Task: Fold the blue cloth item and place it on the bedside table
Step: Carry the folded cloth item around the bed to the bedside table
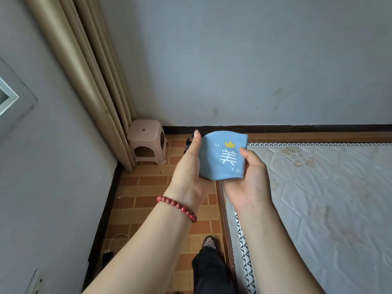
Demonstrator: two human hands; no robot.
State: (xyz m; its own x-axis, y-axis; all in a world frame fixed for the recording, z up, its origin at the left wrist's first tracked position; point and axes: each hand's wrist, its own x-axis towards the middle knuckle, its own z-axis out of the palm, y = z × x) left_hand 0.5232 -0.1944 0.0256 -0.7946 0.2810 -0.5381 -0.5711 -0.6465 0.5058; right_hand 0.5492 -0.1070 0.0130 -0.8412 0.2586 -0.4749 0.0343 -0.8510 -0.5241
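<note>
A small blue cloth item [222,155], printed with a yellow crown and a white character, is held flat in the air between both hands. My left hand [189,166] grips its left edge, thumb on top, with a black loop showing behind the thumb. My right hand [250,179] supports the right and lower edge, thumb resting on the cloth. A pink plastic stool [146,141] stands in the corner beyond, beside the curtain.
A mattress [318,198] with a quilted pale cover fills the right side. Brown tiled floor [159,187] runs between the bed and the left wall. A beige curtain [84,71] hangs at the left. A phone on a charging cable [107,257] lies by the wall.
</note>
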